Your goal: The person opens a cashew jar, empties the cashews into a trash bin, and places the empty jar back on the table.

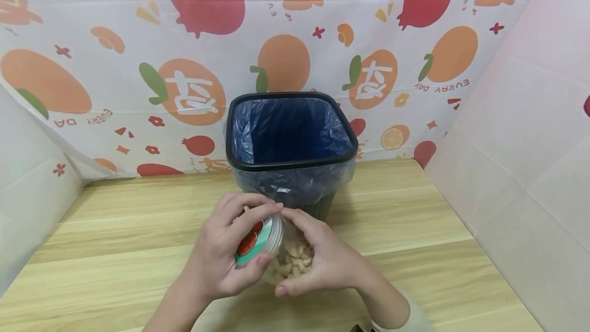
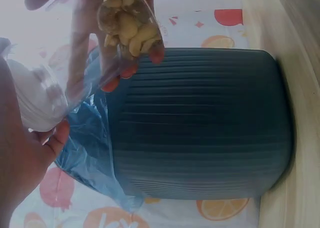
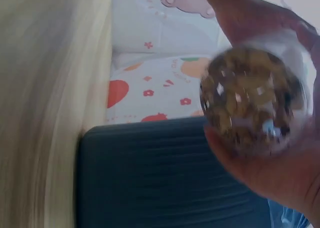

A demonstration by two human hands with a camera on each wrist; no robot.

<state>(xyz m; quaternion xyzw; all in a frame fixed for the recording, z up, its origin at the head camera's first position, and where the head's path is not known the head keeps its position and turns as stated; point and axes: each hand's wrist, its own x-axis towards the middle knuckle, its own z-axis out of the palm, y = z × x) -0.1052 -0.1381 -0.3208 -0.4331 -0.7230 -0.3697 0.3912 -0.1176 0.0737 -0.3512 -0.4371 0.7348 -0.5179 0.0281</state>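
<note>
My left hand (image 1: 218, 250) grips a round lid (image 1: 258, 242) with a teal, white and red top, its fingers over the far side and thumb on the near edge. My right hand (image 1: 336, 260) is wrapped round a clear plastic jar (image 3: 252, 102). Pale cashews (image 1: 295, 260) lie in the jar, seen through its base in the right wrist view. The jar is tilted, its mouth end toward the left hand. Lid and jar neck meet at the left fingers; whether the lid is screwed on or loose I cannot tell.
Just beyond the hands stands a dark ribbed trash bin (image 2: 200, 128), lined with a translucent blue bag (image 1: 295, 183) folded over its black rim (image 1: 292, 166). It stands on a wood-grain table (image 1: 138, 229). A fruit-printed cloth (image 1: 193, 40) hangs behind; pale sheets flank both sides.
</note>
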